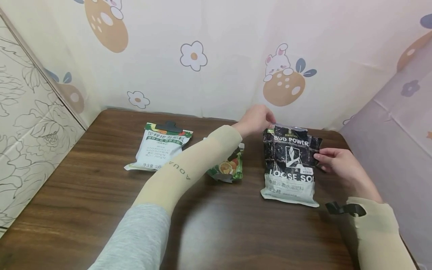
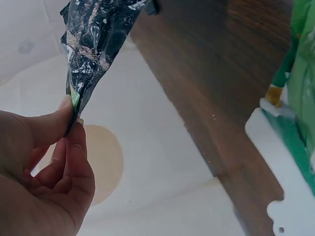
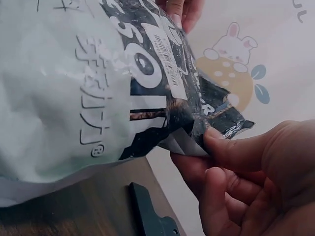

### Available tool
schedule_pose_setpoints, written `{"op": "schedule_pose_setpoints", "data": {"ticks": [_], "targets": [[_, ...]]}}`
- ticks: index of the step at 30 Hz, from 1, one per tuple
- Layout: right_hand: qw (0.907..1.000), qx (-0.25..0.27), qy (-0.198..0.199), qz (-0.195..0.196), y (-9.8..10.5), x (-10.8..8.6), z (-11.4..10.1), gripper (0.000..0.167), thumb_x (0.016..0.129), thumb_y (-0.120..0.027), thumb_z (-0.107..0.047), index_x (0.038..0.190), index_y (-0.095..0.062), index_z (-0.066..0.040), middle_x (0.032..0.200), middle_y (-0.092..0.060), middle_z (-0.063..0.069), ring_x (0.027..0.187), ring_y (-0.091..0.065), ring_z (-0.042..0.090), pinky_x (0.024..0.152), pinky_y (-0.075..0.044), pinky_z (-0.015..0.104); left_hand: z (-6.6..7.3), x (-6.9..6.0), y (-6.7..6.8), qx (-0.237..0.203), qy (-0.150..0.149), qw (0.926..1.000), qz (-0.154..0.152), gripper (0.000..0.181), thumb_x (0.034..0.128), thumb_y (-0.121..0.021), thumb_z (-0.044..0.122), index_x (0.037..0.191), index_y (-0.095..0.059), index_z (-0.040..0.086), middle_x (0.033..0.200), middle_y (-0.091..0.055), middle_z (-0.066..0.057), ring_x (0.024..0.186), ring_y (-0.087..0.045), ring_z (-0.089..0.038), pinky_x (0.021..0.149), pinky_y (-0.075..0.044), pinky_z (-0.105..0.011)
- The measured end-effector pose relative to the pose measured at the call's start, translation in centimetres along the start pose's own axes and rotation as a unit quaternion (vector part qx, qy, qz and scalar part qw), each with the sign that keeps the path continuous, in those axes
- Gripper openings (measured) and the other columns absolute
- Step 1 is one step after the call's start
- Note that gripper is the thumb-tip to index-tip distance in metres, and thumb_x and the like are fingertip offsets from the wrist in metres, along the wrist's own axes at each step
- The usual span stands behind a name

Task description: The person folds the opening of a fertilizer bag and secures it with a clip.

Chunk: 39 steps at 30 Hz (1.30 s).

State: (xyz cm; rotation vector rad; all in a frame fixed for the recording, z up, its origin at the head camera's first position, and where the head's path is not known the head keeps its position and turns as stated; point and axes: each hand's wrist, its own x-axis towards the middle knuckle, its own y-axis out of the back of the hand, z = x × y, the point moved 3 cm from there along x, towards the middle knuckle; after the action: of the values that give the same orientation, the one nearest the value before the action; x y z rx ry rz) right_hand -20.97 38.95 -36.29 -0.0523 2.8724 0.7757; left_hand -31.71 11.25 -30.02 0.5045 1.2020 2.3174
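Observation:
A black and white fertilizer bag (image 1: 290, 165), printed BUD POWER, is at the right of the table, its top crumpled. My left hand (image 1: 256, 119) reaches across and pinches its upper left corner between thumb and fingertips. In the left wrist view, that hand (image 2: 54, 162) has the dark film gathered to a point. My right hand (image 1: 341, 165) holds the bag's right edge, below a flap that sticks out. Seen from the right wrist, the thumb and fingers of this hand (image 3: 241, 172) pinch a folded piece of the black film.
A white bag (image 1: 156, 148) with a black clip (image 1: 169, 126) on top lies at the left. Partly behind my left forearm is a green bag (image 1: 229, 167) with oranges printed on it. A dark clip (image 3: 150, 211) lies on the table in the right wrist view.

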Motion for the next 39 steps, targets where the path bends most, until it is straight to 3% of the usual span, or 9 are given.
{"op": "schedule_pose_setpoints", "data": {"ticks": [3,14,21,27,31,39], "targets": [[0.9999,-0.002,0.006,0.011,0.1,-0.1,-0.3,0.010,0.096,-0.069,-0.023,0.089,-0.070,-0.030,0.075,-0.065,-0.013,0.063,-0.060,0.004,0.058,-0.050,0.022,0.2,-0.2,0.7,-0.002,-0.007,1.0000,0.003,0.013,0.0933,-0.072,0.020,0.105,-0.078,0.017,0.102,-0.074,0.008,0.099,-0.062,-0.006,0.089,-0.042,-0.018],[0.9954,-0.049,0.056,0.059,0.8,-0.6,-1.5,0.014,0.096,-0.070,-0.022,0.085,-0.069,-0.032,0.069,-0.064,-0.014,0.062,-0.059,0.003,0.056,-0.044,0.021,1.4,-1.1,2.7,-0.028,-0.032,0.9991,0.009,0.014,0.0937,-0.072,0.020,0.106,-0.077,0.018,0.104,-0.073,0.009,0.099,-0.062,-0.004,0.090,-0.040,-0.016],[0.9885,-0.079,0.099,0.082,1.2,-0.9,-2.1,0.013,0.096,-0.068,-0.017,0.088,-0.073,-0.010,0.064,-0.062,-0.009,0.061,-0.054,0.004,0.055,-0.040,0.022,2.6,-2.0,4.1,-0.023,-0.053,0.9982,0.014,0.015,0.0930,-0.073,0.019,0.107,-0.077,0.017,0.103,-0.073,0.008,0.096,-0.062,-0.002,0.087,-0.041,-0.015],[0.9853,-0.085,0.121,0.085,1.3,-1.4,-2.8,0.012,0.096,-0.068,-0.016,0.087,-0.073,-0.009,0.063,-0.066,-0.008,0.061,-0.056,0.001,0.058,-0.040,0.018,3.1,-2.9,4.8,-0.025,-0.067,0.9972,0.020,0.014,0.0934,-0.072,0.020,0.106,-0.078,0.017,0.100,-0.074,0.009,0.094,-0.062,-0.001,0.084,-0.041,-0.014],[0.9809,-0.096,0.138,0.098,1.3,-1.7,-3.2,0.018,0.096,-0.069,-0.019,0.088,-0.070,-0.002,0.063,-0.063,-0.010,0.060,-0.052,0.003,0.054,-0.038,0.022,3.6,-3.4,5.2,-0.024,-0.082,0.9960,0.024,0.014,0.0939,-0.072,0.020,0.106,-0.078,0.017,0.100,-0.074,0.010,0.094,-0.061,-0.001,0.084,-0.041,-0.014],[0.9724,-0.112,0.169,0.116,1.6,-1.9,-3.6,0.016,0.094,-0.070,-0.017,0.086,-0.070,-0.003,0.065,-0.058,-0.012,0.062,-0.043,0.006,0.052,-0.032,0.027,4.6,-4.3,6.0,-0.013,-0.111,0.9935,0.025,0.012,0.0937,-0.072,0.019,0.104,-0.078,0.017,0.098,-0.073,0.011,0.093,-0.061,-0.003,0.083,-0.042,-0.015]]}}
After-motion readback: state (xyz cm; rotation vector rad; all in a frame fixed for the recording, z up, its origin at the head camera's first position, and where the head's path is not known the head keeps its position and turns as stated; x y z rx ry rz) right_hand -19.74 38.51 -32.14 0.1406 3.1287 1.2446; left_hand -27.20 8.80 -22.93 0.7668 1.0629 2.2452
